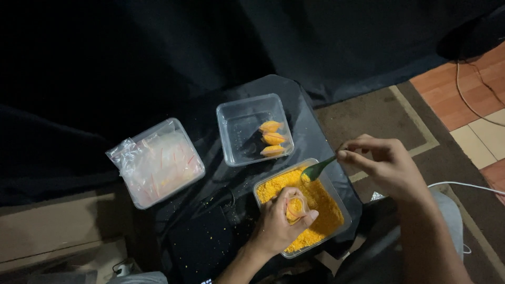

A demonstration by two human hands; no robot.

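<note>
Orange-yellow crumbs (pixel 321 202) in a clear tub (pixel 344 208), green spoon (pixel 314 170), 3 orange packets (pixel 272 138), black cloth (pixel 210 173), brown rug w/ tan stripe (pixel 415 118).

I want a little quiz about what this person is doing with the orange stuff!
1. True or false: the right hand holds a green spoon.
2. How many filled orange bags lie in the clear container?
3. What is the left hand holding: A) a small bag partly filled with orange crumbs, B) a fork, C) a lid?

Key: 1 true. 2 three. 3 A, over the tub of orange crumbs.
</note>
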